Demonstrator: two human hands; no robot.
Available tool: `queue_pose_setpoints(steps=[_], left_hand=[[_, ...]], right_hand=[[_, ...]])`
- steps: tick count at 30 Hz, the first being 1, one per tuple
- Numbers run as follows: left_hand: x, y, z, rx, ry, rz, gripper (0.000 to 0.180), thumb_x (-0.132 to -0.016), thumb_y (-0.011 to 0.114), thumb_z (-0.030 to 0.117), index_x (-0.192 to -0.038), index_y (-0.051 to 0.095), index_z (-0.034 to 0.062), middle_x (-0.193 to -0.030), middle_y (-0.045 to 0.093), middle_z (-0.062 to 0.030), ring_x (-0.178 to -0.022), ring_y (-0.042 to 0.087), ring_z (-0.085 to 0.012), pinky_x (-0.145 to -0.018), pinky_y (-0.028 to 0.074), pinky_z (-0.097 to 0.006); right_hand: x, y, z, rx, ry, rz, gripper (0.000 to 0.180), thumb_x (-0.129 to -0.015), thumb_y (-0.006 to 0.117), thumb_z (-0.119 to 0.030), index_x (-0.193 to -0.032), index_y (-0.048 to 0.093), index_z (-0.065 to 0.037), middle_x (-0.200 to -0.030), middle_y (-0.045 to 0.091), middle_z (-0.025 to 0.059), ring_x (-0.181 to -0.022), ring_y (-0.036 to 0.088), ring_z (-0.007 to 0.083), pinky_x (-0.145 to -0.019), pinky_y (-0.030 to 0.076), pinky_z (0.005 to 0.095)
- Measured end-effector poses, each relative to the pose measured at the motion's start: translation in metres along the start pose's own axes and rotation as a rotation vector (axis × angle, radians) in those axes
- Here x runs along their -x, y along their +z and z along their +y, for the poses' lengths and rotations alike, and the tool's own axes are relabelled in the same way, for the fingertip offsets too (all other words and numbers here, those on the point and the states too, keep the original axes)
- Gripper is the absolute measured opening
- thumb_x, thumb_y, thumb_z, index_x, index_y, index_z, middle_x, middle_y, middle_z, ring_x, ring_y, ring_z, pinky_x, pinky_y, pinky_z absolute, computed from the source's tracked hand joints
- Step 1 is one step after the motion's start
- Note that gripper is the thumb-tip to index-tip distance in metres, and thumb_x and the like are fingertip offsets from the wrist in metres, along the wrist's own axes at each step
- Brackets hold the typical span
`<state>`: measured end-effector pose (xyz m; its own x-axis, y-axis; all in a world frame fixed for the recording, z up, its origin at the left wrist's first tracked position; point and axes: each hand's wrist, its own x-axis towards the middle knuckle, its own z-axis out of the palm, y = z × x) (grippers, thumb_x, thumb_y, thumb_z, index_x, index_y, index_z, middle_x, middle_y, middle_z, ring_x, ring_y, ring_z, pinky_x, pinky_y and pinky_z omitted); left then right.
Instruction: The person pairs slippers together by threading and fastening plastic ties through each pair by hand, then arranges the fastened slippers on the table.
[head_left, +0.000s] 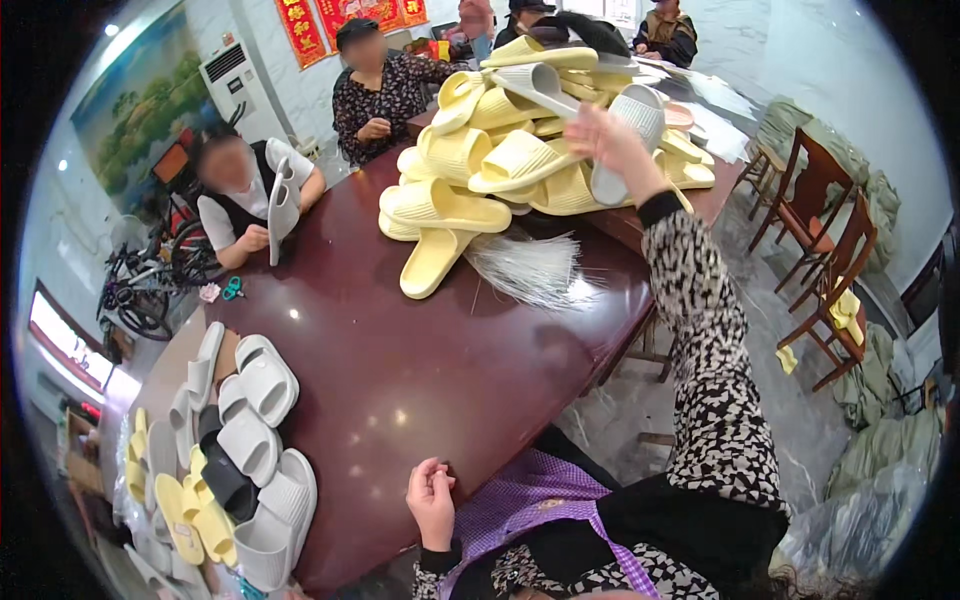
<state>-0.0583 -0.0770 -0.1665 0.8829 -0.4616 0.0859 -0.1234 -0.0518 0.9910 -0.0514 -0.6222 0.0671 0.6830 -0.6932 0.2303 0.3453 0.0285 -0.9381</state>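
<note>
A tall pile of pale yellow slippers [530, 160] with some grey ones mixed in stands at the far side of the dark red table. My right hand [605, 140] is stretched out over this pile, its fingers closed at the heel end of a grey slipper [535, 85]. A second grey slipper [640, 115] lies just behind that hand, partly covered by it. Near the table's front edge, my left hand [432, 500] is held with its fingers curled in and nothing visible in them. A bundle of thin white strands [530, 265] lies below the pile.
Rows of grey, yellow and black slippers [250, 440] lie at the left end of the table [400, 360]. One seated co-worker holds a grey slipper [284, 205]; others sit farther back. Teal scissors [233, 288] lie near the left edge. Wooden chairs [810, 205] stand right.
</note>
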Motion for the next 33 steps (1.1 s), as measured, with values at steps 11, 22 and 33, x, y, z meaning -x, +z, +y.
queue_pose_setpoints(steps=[11, 22, 33], left_hand=[[0.003, 0.008, 0.006, 0.003, 0.029, 0.037, 0.018, -0.09, 0.05, 0.001, -0.107, 0.054, -0.004, -0.089, 0.06, -0.0065, -0.07, 0.057, -0.0083, -0.064, 0.048, -0.021], [0.008, 0.005, 0.021, -0.014, 0.018, 0.138, 0.016, -0.09, 0.053, 0.002, -0.104, 0.057, -0.0029, -0.086, 0.062, -0.006, -0.067, 0.058, -0.0096, -0.063, 0.048, -0.022], [-0.003, -0.116, 0.051, 0.149, -0.124, 0.488, 0.024, -0.092, 0.053, 0.012, -0.112, 0.054, -0.0006, -0.093, 0.061, -0.0067, -0.072, 0.059, -0.011, -0.064, 0.049, -0.024]], right_hand=[[0.114, 0.049, 0.113, -0.052, 0.111, -0.148, 0.024, -0.093, 0.05, -0.014, -0.111, 0.054, 0.001, -0.086, 0.064, 0.0095, -0.068, 0.062, 0.0149, -0.058, 0.053, 0.0282], [0.216, 0.237, 0.175, -0.202, 0.317, -0.689, 0.016, -0.092, 0.051, -0.01, -0.101, 0.06, -0.001, -0.082, 0.063, 0.0071, -0.067, 0.06, 0.0127, -0.062, 0.051, 0.0257], [0.262, 0.271, 0.191, -0.08, 0.46, -0.78, 0.015, -0.091, 0.052, -0.01, -0.1, 0.06, -0.001, -0.079, 0.062, 0.0056, -0.063, 0.057, 0.0098, -0.06, 0.048, 0.022]])
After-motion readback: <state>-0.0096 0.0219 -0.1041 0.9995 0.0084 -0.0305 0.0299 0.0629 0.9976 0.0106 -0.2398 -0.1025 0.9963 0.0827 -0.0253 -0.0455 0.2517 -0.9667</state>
